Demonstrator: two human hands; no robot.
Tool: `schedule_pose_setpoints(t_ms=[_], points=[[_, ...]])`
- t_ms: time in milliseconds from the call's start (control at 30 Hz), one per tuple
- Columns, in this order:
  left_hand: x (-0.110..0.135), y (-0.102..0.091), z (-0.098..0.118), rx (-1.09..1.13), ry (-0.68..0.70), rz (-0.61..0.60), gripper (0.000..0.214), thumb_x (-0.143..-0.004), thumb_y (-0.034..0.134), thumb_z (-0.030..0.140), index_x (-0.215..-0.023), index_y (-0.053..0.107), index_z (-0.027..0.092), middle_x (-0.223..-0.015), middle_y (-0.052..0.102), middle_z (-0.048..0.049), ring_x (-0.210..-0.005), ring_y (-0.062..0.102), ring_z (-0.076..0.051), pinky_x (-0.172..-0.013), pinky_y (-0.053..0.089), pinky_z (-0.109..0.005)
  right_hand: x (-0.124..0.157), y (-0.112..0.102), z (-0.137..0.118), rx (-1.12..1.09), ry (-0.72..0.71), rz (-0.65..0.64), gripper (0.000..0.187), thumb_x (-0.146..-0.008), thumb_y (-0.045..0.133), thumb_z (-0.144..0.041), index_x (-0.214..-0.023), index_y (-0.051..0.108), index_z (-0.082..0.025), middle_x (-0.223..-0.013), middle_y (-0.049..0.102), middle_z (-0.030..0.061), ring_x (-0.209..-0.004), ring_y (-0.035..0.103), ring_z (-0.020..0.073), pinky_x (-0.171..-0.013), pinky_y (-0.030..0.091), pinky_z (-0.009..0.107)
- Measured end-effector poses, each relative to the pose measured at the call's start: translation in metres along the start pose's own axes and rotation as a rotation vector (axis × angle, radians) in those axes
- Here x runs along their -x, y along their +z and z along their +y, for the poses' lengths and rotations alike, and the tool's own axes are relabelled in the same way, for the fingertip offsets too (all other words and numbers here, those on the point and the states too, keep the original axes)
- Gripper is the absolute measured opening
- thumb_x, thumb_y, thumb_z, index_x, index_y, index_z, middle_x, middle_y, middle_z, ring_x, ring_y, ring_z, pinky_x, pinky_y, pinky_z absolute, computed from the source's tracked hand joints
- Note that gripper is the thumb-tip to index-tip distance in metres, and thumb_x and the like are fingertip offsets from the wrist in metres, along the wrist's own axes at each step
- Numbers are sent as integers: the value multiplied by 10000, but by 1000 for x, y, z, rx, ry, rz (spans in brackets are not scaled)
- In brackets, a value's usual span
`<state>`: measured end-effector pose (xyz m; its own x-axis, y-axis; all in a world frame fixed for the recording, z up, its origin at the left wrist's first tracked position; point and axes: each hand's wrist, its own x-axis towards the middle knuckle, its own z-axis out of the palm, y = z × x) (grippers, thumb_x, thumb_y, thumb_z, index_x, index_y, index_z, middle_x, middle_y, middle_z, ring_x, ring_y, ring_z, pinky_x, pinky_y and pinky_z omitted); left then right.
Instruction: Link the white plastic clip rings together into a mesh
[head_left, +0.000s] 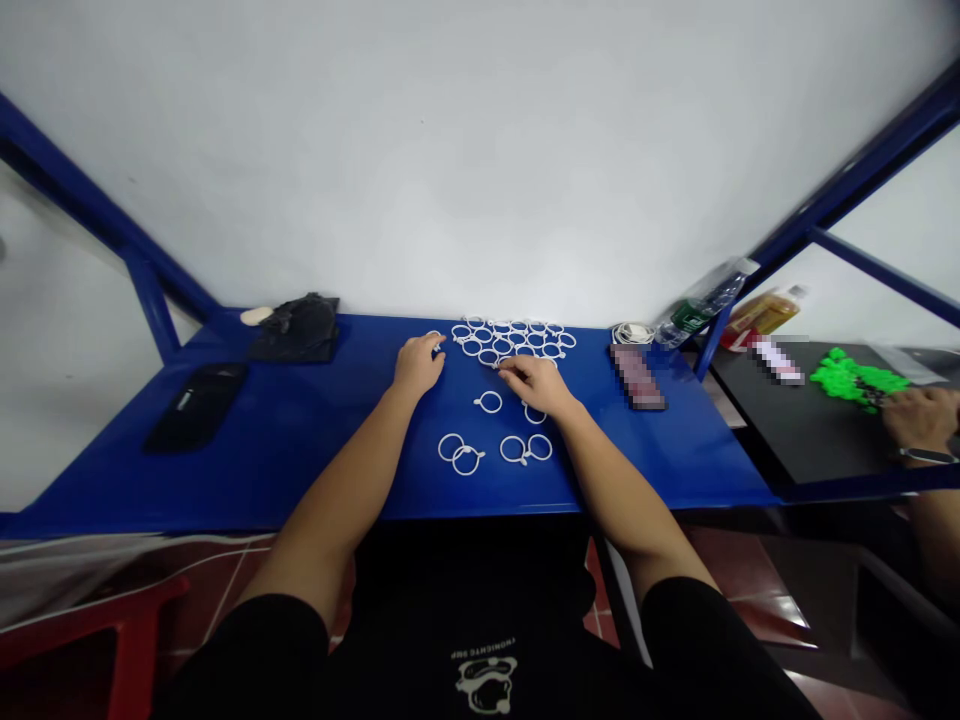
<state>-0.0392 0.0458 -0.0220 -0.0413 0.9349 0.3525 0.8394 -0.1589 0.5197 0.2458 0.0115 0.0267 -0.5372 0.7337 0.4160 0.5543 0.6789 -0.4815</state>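
Observation:
Several white plastic rings (pixel 514 339) lie in a cluster at the back of a blue table (pixel 315 440). My left hand (pixel 418 364) rests at the cluster's left edge, fingers curled on a white ring (pixel 434 338). My right hand (pixel 535 383) lies palm down at the cluster's front, its fingers pinched on a ring (pixel 507 362). Nearer to me lie a single ring (pixel 488 402), a linked pair (pixel 459 453) and another pair (pixel 526 448). One more ring (pixel 535 413) shows partly under my right wrist.
A black pouch (pixel 196 404) and a black bundle (pixel 298 327) sit at the table's left. A phone (pixel 637 375), a coiled white cable (pixel 631 332) and a water bottle (pixel 701 303) lie at the right. On the neighbouring black table another person's hand (pixel 921 417) touches green pieces (pixel 855 378).

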Motion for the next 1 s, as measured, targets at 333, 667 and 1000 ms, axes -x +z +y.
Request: schedule_pose_setpoints(t_ms=[333, 667, 1000], points=[[2, -8, 10, -40, -131, 56, 402, -926, 705, 345, -1313, 685, 240, -1164, 767, -97, -1197, 648, -353, -1113, 442, -528, 0, -3, -4, 20, -7, -8, 203, -1043, 578, -275, -1104, 762, -217, -1063, 810, 67, -889, 737, 201, -795, 527, 315], [4, 4, 8, 147, -21, -10, 492, -891, 776, 324, -1352, 635, 222, -1338, 751, -130, -1294, 666, -355, -1147, 430, -542, 0, 3, -15, -26, -43, -161, 190, -1025, 645, -310, -1160, 755, -232, -1026, 797, 44, -898, 726, 192, -807, 527, 319], [15, -3, 32, 300, 179, 22, 208, -973, 661, 263, -1147, 760, 204, -1039, 810, -69, -985, 759, -227, -974, 587, -376, 2, 10, -27, 59, -71, -353, 234, -927, 720, -154, -1149, 749, -220, -1086, 766, 68, -875, 701, 193, -775, 507, 311]])
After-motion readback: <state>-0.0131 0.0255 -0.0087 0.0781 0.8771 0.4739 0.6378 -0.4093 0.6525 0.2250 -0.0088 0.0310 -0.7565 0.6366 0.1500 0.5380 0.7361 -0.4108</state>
